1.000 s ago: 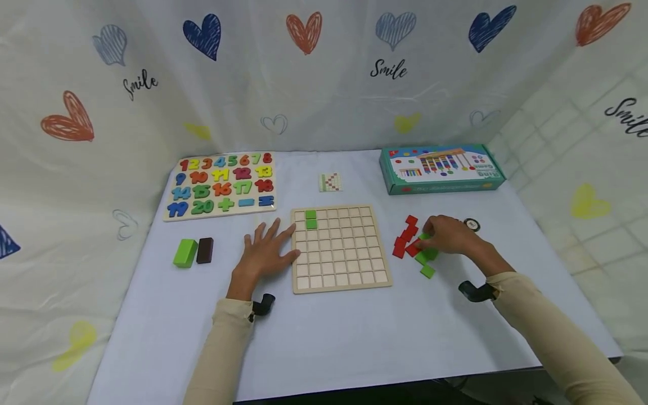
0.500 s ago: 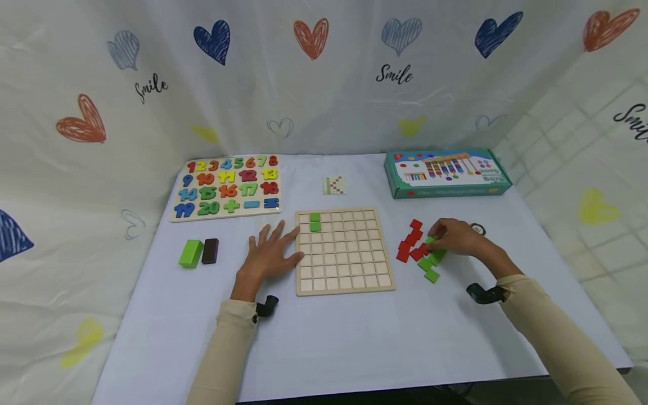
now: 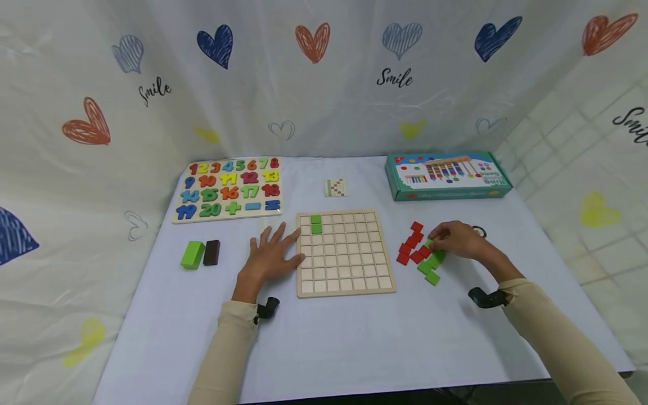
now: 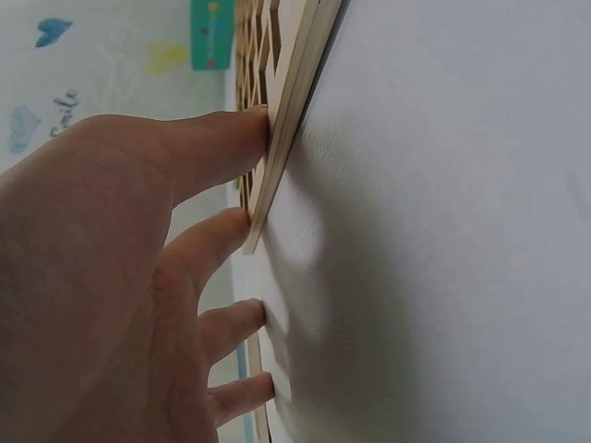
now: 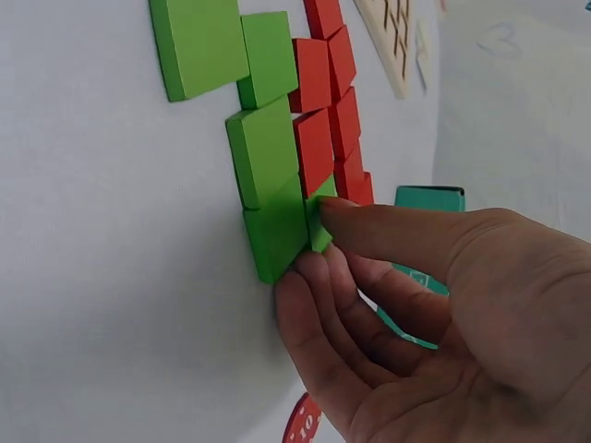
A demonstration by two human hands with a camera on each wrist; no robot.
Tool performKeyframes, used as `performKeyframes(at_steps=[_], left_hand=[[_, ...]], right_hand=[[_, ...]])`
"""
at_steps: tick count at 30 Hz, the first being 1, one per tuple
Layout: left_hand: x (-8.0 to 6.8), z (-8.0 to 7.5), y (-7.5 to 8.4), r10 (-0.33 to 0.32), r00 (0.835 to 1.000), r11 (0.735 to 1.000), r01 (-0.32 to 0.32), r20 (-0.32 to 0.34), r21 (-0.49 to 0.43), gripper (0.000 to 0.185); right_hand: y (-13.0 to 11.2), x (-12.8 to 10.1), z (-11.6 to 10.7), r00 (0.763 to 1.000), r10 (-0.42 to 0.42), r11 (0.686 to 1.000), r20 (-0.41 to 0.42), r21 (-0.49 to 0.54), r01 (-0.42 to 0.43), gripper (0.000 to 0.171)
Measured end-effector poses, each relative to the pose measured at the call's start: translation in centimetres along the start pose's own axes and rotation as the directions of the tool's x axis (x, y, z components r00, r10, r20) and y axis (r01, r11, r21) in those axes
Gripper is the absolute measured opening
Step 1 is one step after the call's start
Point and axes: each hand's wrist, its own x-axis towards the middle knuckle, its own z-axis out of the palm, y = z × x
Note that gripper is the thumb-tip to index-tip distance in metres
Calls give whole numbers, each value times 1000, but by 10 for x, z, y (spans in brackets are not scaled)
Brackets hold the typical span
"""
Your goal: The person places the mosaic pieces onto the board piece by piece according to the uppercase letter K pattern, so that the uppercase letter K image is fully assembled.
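A wooden grid board [image 3: 349, 253] lies mid-table, with two green tiles [image 3: 316, 224] in neighbouring cells near its top left. My left hand [image 3: 268, 259] is spread at the board's left side; in the left wrist view its thumb [image 4: 226, 143] and forefinger touch the edge, while the other fingertips rest on the table. To the right of the board, my right hand [image 3: 458, 239] is over a cluster of red tiles [image 3: 411, 244] and green tiles [image 3: 430, 269]. In the right wrist view, its thumb and curled fingers pinch a small green tile [image 5: 319, 214] among the others.
A number puzzle board [image 3: 230, 188] is at the back left, a small pattern card [image 3: 335, 187] at the back middle, a green box [image 3: 449, 176] at the back right. One green block [image 3: 192, 255] and one dark block [image 3: 211, 252] stand left. A round red piece [image 5: 303, 420] lies beyond the right hand.
The head view has shifted slightly. My right hand stays at the tile cluster, its fingers moving a little among the green tiles. The left hand keeps its place at the board's edge.
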Motion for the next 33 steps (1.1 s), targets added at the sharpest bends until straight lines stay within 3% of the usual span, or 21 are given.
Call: performKeyframes(at_steps=[18, 33], left_hand=[[0, 1, 0, 1, 1000, 1000, -1, -7, 18, 76], [0, 1, 1, -5, 1000, 1000, 5, -12, 22, 76]], right_hand=[[-5, 1, -1, 1000, -6, 997, -17, -81, 5, 43], [-2, 4, -3, 1000, -13, 996, -1, -91, 13, 38]])
